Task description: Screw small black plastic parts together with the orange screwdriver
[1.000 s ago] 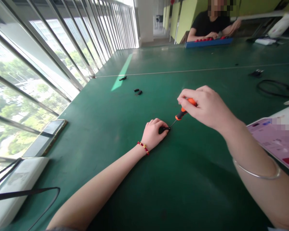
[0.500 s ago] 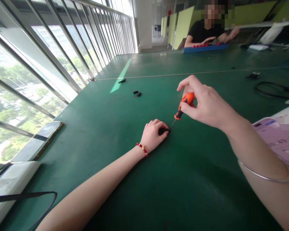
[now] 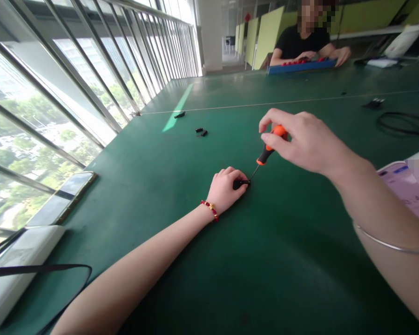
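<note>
- Left hand [image 3: 226, 190], fingers curled, pinned a small black part [image 3: 240, 184] to the green worktop [image 3: 181, 186] at frame centre.
- Right hand [image 3: 302, 142] closed its grip around the orange-handled screwdriver [image 3: 268, 149], tip angled down onto the part.
- Good practice: keep the shaft in line with the screw and press steadily.

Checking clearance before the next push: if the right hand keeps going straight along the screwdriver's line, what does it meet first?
The right hand drives the orange-handled screwdriver down-left; its tip already seems to meet the small black part pinned by the left hand. Depth is unclear.
</note>
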The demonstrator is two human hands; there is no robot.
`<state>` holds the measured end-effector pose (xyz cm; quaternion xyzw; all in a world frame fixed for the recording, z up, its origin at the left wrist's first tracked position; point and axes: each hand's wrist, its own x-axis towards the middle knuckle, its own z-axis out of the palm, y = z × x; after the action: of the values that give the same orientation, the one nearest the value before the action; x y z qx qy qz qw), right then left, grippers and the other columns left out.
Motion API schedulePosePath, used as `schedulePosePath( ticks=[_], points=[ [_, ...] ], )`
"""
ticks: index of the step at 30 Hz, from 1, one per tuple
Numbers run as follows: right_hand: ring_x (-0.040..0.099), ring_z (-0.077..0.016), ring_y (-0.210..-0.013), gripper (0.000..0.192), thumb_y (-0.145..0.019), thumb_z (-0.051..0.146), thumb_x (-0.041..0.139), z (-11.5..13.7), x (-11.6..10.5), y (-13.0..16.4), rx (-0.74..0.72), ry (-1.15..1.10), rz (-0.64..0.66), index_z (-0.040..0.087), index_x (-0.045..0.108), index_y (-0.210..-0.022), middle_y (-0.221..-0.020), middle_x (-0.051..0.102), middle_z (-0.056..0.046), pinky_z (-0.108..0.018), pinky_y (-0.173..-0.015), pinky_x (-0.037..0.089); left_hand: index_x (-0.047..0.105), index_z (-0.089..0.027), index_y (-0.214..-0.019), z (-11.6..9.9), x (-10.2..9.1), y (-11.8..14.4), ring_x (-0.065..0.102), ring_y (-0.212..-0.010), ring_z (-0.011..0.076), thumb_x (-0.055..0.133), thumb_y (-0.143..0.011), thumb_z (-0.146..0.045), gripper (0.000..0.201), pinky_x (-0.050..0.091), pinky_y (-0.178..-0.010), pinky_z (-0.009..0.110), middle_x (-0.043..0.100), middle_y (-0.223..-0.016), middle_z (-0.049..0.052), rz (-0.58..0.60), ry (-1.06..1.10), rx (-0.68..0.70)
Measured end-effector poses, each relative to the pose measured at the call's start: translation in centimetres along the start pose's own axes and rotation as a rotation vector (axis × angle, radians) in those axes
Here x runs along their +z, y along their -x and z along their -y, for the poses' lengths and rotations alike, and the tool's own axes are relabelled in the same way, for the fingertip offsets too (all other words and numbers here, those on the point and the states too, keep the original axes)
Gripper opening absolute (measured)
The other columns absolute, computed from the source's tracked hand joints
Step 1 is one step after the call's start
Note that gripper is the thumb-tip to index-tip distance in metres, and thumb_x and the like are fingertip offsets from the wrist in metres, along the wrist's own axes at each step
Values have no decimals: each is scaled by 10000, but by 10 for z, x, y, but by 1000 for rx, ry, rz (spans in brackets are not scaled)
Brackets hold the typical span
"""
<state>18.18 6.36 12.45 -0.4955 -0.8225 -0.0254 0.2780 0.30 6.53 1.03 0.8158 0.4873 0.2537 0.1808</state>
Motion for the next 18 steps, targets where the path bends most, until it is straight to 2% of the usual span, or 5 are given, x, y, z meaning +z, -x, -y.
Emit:
schedulePosePath(
  ticks=[3,5,8,14,18],
  points=[
    [460,-160,-507,214,-860,355,425,-4,-2,0,36,-13,29,241,593,-795,-555,529,5,-304,-558,316,658,-221,-872,1,0,0,555,-906,198,596,-785,-247,110,447,-849,339,630,-937,17,2,9,0],
    [490,-168,-537,146,-803,305,498,-5,-2,0,23,-45,33,249,581,-909,-597,552,11,-302,-565,336,662,-218,-864,2,0,-1,559,-901,195,599,-798,-284,112,448,-845,334,633,-926,18,6,26,1],
    [524,-182,-587,285,-747,315,571,-5,-1,0,-2,-38,5,247,548,-1022,-653,574,7,-300,-586,355,668,-212,-861,3,0,-2,564,-893,186,583,-825,-306,132,450,-841,325,636,-906,20,4,45,11],
    [437,-150,-486,189,-846,386,473,-4,0,0,52,18,31,250,604,-856,-548,512,14,-282,-543,290,684,-213,-863,5,1,-3,567,-878,176,587,-827,-269,118,457,-826,309,637,-884,18,2,62,25],
    [473,-160,-534,271,-765,283,566,-2,-1,1,16,-15,32,260,542,-1034,-638,560,10,-287,-552,310,690,-211,-862,6,2,-2,575,-873,169,589,-825,-260,119,466,-823,298,640,-879,18,-5,89,32]
  ],
)
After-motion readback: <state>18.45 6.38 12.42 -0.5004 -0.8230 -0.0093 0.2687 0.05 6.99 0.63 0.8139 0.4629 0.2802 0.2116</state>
